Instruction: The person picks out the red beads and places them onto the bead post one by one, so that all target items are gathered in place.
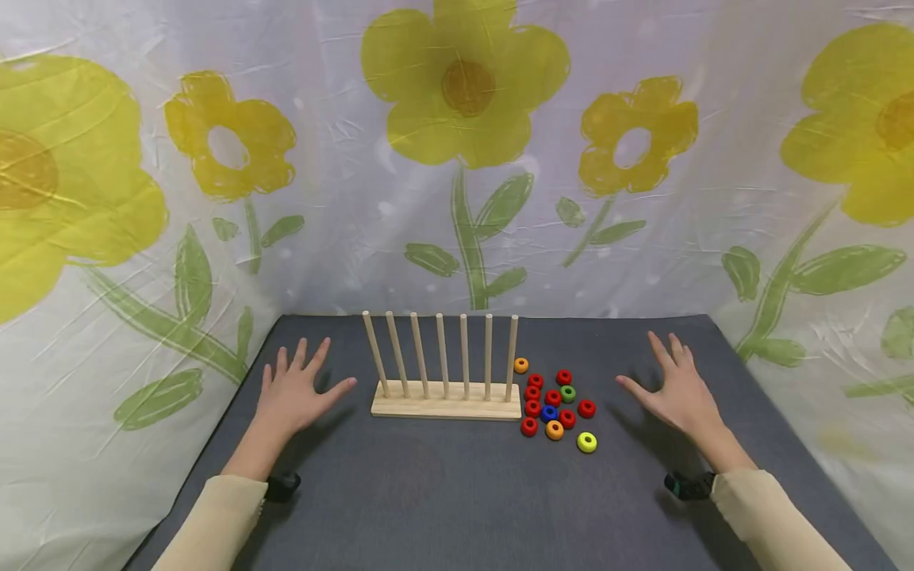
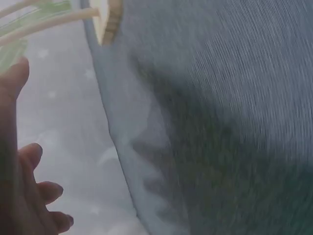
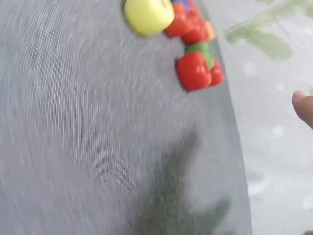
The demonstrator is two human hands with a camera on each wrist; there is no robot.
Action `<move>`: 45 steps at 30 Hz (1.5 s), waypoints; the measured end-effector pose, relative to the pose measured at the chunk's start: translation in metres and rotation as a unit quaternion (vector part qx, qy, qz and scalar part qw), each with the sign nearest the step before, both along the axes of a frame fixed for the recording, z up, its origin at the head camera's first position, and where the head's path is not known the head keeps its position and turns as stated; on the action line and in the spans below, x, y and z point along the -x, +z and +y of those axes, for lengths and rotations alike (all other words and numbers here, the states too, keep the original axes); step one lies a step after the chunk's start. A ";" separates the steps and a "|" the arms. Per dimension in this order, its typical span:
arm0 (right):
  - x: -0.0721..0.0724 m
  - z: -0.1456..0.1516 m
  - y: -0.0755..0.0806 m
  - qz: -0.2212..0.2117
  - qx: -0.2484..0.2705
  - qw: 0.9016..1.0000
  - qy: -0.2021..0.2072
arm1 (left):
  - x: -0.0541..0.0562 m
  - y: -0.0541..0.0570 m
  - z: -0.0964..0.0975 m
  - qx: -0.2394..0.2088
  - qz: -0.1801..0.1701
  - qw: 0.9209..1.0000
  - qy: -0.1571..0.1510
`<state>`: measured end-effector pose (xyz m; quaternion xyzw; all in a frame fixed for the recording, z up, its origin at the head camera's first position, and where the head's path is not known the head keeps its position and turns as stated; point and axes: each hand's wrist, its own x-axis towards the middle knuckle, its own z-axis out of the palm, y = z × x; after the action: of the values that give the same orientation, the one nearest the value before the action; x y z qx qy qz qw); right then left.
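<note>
My left hand hovers with fingers spread, left of a wooden peg rack whose upright pegs carry nothing. To the right, my right hand is likewise spread and holds nothing; its nearest things are loose beads. These small ringed beads lie right of the rack: several red ones, a blue one, a green one, two orange ones and a yellow one. The left wrist view catches the rack's end; the right wrist view shows the yellow bead and a red bead.
A dark grey cloth covers the table under everything. Behind and at both sides hangs a pale curtain printed with yellow flowers, close to the table's back edge. Dark bands sit on both wrists.
</note>
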<state>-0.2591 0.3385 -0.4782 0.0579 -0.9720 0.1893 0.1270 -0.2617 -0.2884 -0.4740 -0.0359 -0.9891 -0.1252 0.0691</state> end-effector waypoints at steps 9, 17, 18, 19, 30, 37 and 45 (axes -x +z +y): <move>-0.023 -0.018 -0.018 0.019 0.183 0.983 -0.014 | -0.011 -0.021 0.015 -0.169 0.018 0.985 -0.009; -0.038 -0.044 -0.033 -0.043 0.270 0.962 -0.011 | -0.017 -0.046 0.036 -0.246 0.024 0.969 -0.010; -0.039 -0.046 -0.035 -0.051 0.281 0.958 -0.006 | -0.017 -0.047 0.039 -0.252 0.018 0.968 -0.008; -0.040 -0.048 -0.036 -0.059 0.293 0.954 -0.002 | -0.017 -0.048 0.041 -0.258 0.012 0.966 -0.006; -0.052 -0.051 -0.052 -0.086 0.319 0.942 0.064 | -0.013 -0.056 0.064 -0.302 -0.013 0.953 0.001; -0.051 -0.052 -0.058 -0.055 0.295 0.952 0.062 | -0.009 -0.064 0.070 -0.296 0.006 0.955 -0.035; -0.036 -0.055 -0.059 -0.047 0.243 0.967 0.055 | -0.008 -0.070 0.075 -0.227 -0.011 0.973 -0.034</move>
<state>-0.2229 0.2834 -0.5374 0.0694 -0.8970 0.4291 0.0804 -0.2539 -0.2133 -0.5441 -0.0518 -0.9338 -0.3489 0.0599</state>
